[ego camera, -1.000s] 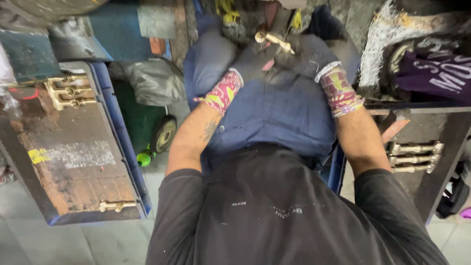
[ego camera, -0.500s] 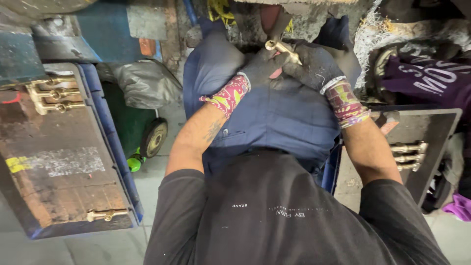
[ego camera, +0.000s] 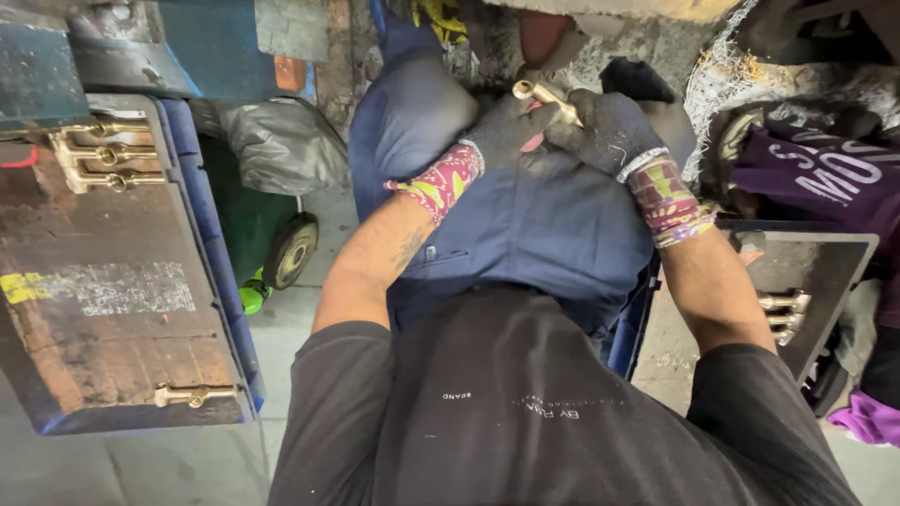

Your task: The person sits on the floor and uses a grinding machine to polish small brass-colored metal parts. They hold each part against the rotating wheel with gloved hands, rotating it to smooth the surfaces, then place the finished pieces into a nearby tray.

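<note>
Above blue-trousered lap, both gloved hands' fingers close around brass fitting (ego camera: 547, 96).

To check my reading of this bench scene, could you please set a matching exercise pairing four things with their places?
Things:
1. brass fitting
2. single brass part
3. green bottle
4. purple cloth

Places:
A. on the floor beside a wheel
B. bottom right corner
C. between the left hand and right hand
D. near edge of the left tray

Pairs: 1-C, 2-D, 3-A, 4-B
</note>
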